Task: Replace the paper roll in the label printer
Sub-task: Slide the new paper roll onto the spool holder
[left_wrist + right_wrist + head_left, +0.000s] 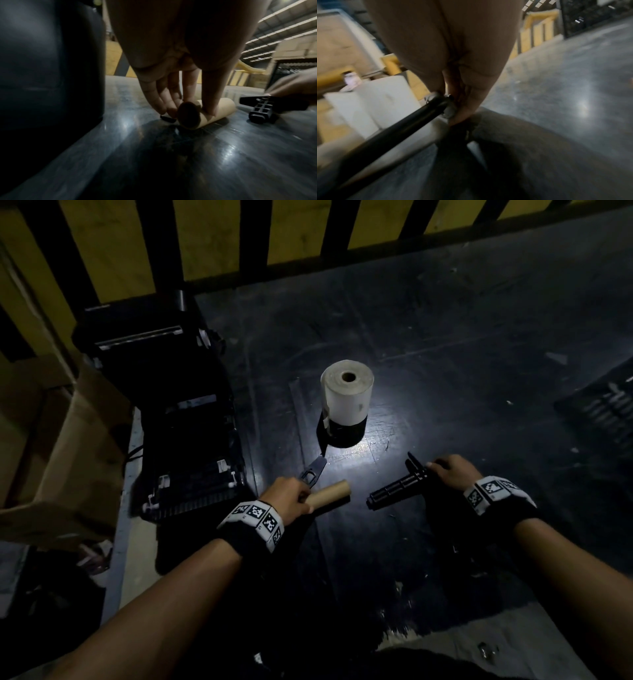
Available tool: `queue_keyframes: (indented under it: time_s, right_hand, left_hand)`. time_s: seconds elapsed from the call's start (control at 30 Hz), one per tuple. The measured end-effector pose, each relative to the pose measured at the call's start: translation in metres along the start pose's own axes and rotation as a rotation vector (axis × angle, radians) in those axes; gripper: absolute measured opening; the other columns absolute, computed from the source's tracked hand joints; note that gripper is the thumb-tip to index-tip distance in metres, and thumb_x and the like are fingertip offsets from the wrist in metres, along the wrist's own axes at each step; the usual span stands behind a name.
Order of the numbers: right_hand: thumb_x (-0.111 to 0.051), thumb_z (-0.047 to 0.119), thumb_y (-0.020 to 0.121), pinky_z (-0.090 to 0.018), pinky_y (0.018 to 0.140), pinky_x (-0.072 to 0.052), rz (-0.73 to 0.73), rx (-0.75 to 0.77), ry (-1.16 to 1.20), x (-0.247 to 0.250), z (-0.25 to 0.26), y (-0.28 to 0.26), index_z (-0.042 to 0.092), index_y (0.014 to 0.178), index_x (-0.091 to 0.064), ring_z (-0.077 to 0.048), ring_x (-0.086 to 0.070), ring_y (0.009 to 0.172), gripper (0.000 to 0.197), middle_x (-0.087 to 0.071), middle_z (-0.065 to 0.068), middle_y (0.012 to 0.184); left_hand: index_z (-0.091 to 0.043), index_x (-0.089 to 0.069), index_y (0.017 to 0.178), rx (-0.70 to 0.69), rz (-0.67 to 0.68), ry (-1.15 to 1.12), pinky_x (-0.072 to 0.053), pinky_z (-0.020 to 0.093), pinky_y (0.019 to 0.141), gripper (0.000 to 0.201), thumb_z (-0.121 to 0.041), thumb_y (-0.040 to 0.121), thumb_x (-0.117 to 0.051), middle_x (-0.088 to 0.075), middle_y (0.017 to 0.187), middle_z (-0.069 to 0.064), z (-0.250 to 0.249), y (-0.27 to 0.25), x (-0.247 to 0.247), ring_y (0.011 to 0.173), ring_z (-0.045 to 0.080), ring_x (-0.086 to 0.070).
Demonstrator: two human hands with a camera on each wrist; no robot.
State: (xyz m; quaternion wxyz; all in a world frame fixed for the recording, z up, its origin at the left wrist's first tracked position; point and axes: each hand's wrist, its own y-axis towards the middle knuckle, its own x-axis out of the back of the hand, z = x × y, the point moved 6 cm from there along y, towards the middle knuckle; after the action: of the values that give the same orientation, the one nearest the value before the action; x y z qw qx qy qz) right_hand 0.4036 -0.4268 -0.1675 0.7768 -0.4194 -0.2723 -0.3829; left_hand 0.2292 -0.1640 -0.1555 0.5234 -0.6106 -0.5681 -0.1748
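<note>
My left hand [301,498] pinches the near end of an empty brown cardboard core [330,496], which lies on the dark table [462,354]. In the left wrist view my thumb and fingers [210,108] sit on either side of the core [221,112]. A flat black flange piece [313,469] lies just beyond that hand. My right hand [438,469] grips the flanged end of the black spindle [394,491], whose shaft [393,132] points left. A full white paper roll [347,395] stands on end behind them. The black label printer [178,422] sits open at the left.
A brown cardboard box [51,457] stands left of the printer, over the table's edge. A black slatted crate [603,409] is at the far right. A yellow and black barrier [205,241] runs along the back. The table's worn front edge [462,642] is near my body.
</note>
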Motion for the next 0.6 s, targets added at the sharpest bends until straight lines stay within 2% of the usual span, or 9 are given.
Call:
queue_keyframes:
  time_s: [0.07, 0.13, 0.2, 0.33, 0.4, 0.47, 0.53, 0.6]
  right_hand:
    - [-0.047, 0.021, 0.094, -0.030, 0.079, -0.038, 0.006, -0.009, -0.061, 0.000, 0.004, -0.001, -0.001, 0.101, -0.066, -0.035, -0.060, 0.106, 0.030, -0.067, -0.021, 0.112]
    - [-0.045, 0.021, 0.094, -0.033, 0.086, -0.042, -0.001, -0.007, -0.110, 0.004, 0.009, -0.001, 0.000, 0.103, -0.065, -0.036, -0.059, 0.109, 0.030, -0.066, -0.021, 0.114]
    - [-0.047, 0.022, 0.093, -0.035, 0.088, -0.043, -0.063, 0.009, -0.104, 0.016, 0.022, -0.002, 0.000, 0.104, -0.065, -0.037, -0.059, 0.109, 0.030, -0.067, -0.022, 0.113]
    - [-0.053, 0.029, 0.091, -0.036, 0.085, -0.044, -0.246, 0.182, -0.065, 0.050, 0.081, 0.001, 0.001, 0.103, -0.065, -0.037, -0.061, 0.104, 0.033, -0.069, -0.022, 0.108]
    - [-0.052, 0.036, 0.090, -0.035, 0.087, -0.044, -0.253, 0.268, -0.071, 0.058, 0.121, 0.007, 0.005, 0.108, -0.064, -0.034, -0.060, 0.106, 0.038, -0.067, -0.019, 0.113]
    - [-0.052, 0.040, 0.089, -0.035, 0.091, -0.045, -0.209, 0.334, -0.086, 0.055, 0.156, 0.020, 0.008, 0.117, -0.059, -0.031, -0.059, 0.112, 0.043, -0.065, -0.015, 0.120]
    - [-0.052, 0.046, 0.086, -0.037, 0.092, -0.046, -0.185, 0.373, -0.116, 0.046, 0.183, 0.034, 0.013, 0.121, -0.056, -0.030, -0.059, 0.111, 0.048, -0.064, -0.014, 0.122]
    - [-0.050, 0.051, 0.084, -0.039, 0.091, -0.045, -0.207, 0.405, -0.235, 0.035, 0.200, 0.047, 0.014, 0.119, -0.055, -0.033, -0.060, 0.108, 0.052, -0.065, -0.016, 0.119]
  left_hand:
    - [-0.011, -0.070, 0.098, -0.004, 0.025, 0.017, -0.041, 0.025, 0.070, 0.029, -0.027, 0.075, -0.070, -0.070, 0.095, 0.011, -0.002, 0.002, -0.001, 0.091, 0.027, -0.064]
    - [-0.007, -0.068, 0.095, -0.014, 0.030, -0.002, -0.042, 0.026, 0.069, 0.028, -0.025, 0.074, -0.070, -0.069, 0.094, 0.012, -0.007, 0.004, 0.005, 0.091, 0.028, -0.064]
    - [-0.005, -0.066, 0.099, -0.033, -0.039, -0.056, -0.044, 0.027, 0.072, 0.028, -0.022, 0.077, -0.067, -0.069, 0.098, 0.016, -0.016, 0.008, 0.022, 0.095, 0.030, -0.064]
    - [-0.003, -0.057, 0.121, 0.012, -0.269, -0.306, -0.046, 0.035, 0.095, 0.037, -0.012, 0.085, -0.057, -0.064, 0.121, 0.021, -0.027, 0.037, 0.065, 0.113, 0.032, -0.060]
    - [-0.004, -0.050, 0.130, 0.037, -0.295, -0.459, -0.044, 0.039, 0.103, 0.041, -0.006, 0.089, -0.050, -0.058, 0.131, 0.019, -0.030, 0.059, 0.078, 0.122, 0.031, -0.055]
    - [-0.004, -0.047, 0.133, 0.088, -0.312, -0.636, -0.042, 0.043, 0.106, 0.043, -0.001, 0.090, -0.045, -0.054, 0.136, 0.018, -0.029, 0.081, 0.084, 0.126, 0.031, -0.051]
    - [-0.003, -0.052, 0.129, 0.149, -0.326, -0.838, -0.043, 0.049, 0.105, 0.041, 0.003, 0.089, -0.043, -0.056, 0.133, 0.021, -0.025, 0.101, 0.080, 0.121, 0.032, -0.054]
    - [-0.007, -0.062, 0.115, 0.163, -0.321, -1.010, -0.047, 0.050, 0.096, 0.037, 0.007, 0.087, -0.042, -0.066, 0.112, 0.022, -0.025, 0.115, 0.070, 0.102, 0.029, -0.060]
